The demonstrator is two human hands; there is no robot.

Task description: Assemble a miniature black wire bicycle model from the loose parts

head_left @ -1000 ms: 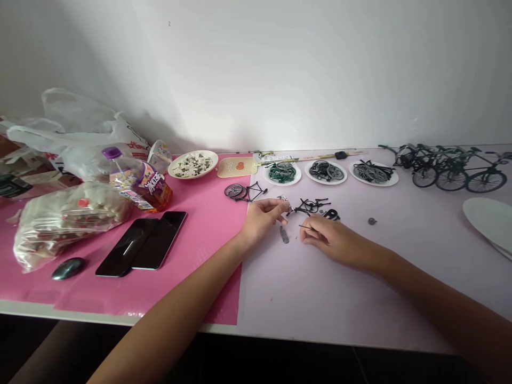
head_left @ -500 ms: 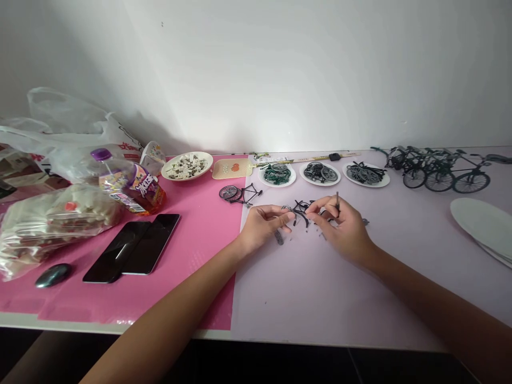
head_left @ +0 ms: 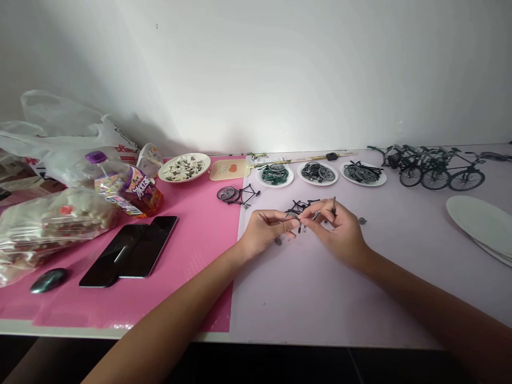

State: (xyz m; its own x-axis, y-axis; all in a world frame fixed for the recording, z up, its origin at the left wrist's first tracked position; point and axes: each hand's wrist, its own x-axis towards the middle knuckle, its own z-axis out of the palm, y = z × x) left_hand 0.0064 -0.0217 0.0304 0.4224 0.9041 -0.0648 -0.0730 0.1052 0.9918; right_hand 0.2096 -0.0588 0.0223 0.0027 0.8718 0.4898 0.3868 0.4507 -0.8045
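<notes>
so the left grip (head_left: 262, 232) is pinching nearly closed on a small dark part (head_left: 298, 219), which is sitting right at its fingertips, on the side facing the right grip (head_left: 340, 226). The right thumb and fingertip are meeting that same part, can't tell how firmly, while its bent fingers are holding a dark stick (head_left: 334, 206) upright. Both hands are reaching equally close, wrists angling inward. Fingers are hiding the part's long axis, and loose bike pieces (head_left: 299, 206) are lying just beyond
</notes>
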